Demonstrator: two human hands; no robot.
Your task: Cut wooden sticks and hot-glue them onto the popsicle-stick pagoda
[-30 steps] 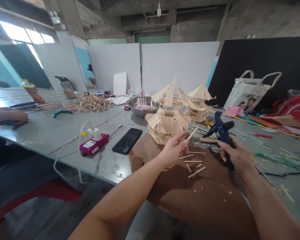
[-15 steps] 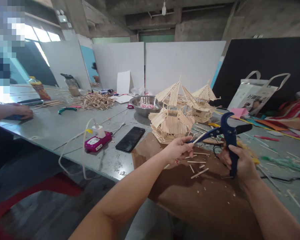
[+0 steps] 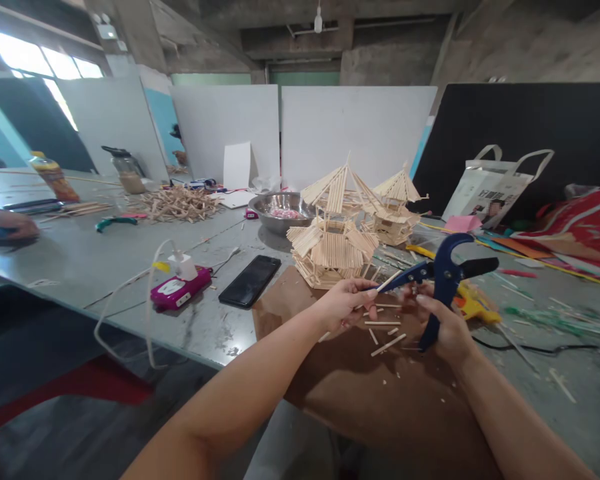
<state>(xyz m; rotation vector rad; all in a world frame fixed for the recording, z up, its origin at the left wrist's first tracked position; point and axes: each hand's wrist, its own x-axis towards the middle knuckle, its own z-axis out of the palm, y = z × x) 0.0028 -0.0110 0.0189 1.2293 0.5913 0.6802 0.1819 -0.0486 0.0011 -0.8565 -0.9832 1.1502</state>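
Note:
My right hand point(image 3: 443, 327) is closed around one handle of a blue pipe cutter point(image 3: 445, 280), whose hooked jaw and dark blade point(image 3: 480, 267) stand spread apart. The cutter's other handle reaches left to my left hand point(image 3: 347, 303), which pinches a thin wooden stick point(image 3: 390, 281) beside that handle's end. How firmly the left fingers also grip the handle is hard to see. Below my hands, several cut stick pieces point(image 3: 387, 345) lie on a brown board point(image 3: 340, 393). Just behind stands a small pavilion model point(image 3: 337, 250) built of sticks, with a second one point(image 3: 393, 210) behind it.
A yellow glue gun point(image 3: 480, 305) lies right of my right hand. Left of the board are a black phone point(image 3: 250, 281) and a purple power strip point(image 3: 180, 290) with a white cable. Farther back are a metal bowl point(image 3: 283, 213) and a stick pile point(image 3: 180, 203). Another person's hand point(image 3: 15, 225) rests at far left.
My right hand and the cutter have moved left, closer to my left hand, uncovering more of the glue gun. The whole view has shifted slightly.

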